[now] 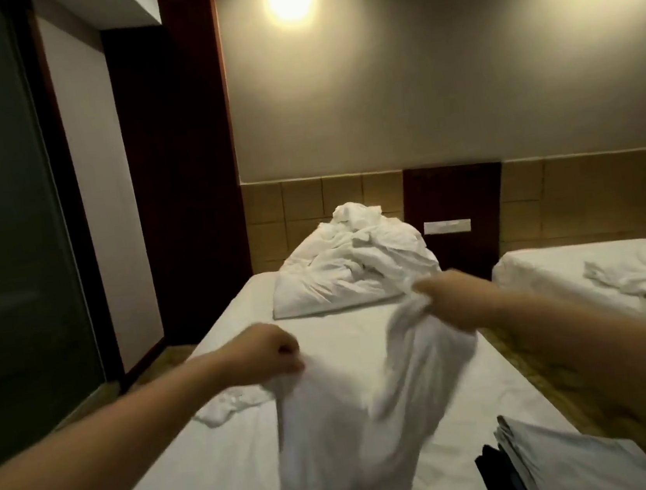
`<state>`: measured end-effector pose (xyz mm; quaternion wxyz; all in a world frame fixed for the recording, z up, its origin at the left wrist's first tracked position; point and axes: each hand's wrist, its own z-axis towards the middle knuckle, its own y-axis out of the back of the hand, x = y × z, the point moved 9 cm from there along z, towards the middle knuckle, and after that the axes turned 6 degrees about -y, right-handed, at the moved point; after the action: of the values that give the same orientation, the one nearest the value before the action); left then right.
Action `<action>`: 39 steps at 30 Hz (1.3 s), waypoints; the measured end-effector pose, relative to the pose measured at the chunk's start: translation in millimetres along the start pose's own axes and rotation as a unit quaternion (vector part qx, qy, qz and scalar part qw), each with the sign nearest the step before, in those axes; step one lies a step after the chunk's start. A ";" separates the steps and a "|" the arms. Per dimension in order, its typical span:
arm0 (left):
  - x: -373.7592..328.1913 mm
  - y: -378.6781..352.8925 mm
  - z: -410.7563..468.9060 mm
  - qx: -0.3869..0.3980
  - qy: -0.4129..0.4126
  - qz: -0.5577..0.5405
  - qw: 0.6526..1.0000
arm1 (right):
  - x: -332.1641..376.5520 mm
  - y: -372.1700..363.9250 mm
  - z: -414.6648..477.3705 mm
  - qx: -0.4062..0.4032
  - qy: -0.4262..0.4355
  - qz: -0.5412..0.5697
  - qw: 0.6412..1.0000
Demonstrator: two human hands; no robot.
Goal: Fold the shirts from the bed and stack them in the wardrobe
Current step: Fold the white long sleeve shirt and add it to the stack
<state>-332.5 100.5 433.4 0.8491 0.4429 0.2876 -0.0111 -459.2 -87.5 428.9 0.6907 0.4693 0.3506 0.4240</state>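
Holding the white shirt (346, 417) up over the bed (180, 486) by its top edge, with the left grip (263, 352) curled fist-tight on one bunched corner and the right grip (437, 292) higher and further out, closed round the other bunch. Hanging limp and kinda blurry between the two, sagging in the middle, twisted into one long drape with the bottom end trailing down toward the mattress. Also on the bed: rumpled white bedding (353, 269) up by the headboard, a small crumpled white bit (227, 405) just left of the shirt, and a folded stack (551, 457) at the near right corner.
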 end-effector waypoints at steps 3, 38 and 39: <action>19.8 33.4 4.2 -0.080 0.046 -0.058 0.994 | -15.7 64.8 10.1 -0.197 -0.063 0.058 0.977; 15.9 79.6 -36.1 -0.124 0.042 -0.050 0.990 | -33.7 105.8 -34.9 -0.114 -0.136 0.352 0.919; 16.2 79.7 -39.9 -0.121 0.044 -0.048 0.990 | -33.4 105.5 -37.5 -0.118 -0.136 0.362 0.915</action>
<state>-316.2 183.0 467.2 0.8815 0.3225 0.3448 0.0032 -532.6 -83.8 519.7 0.5810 0.5322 0.0070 0.6157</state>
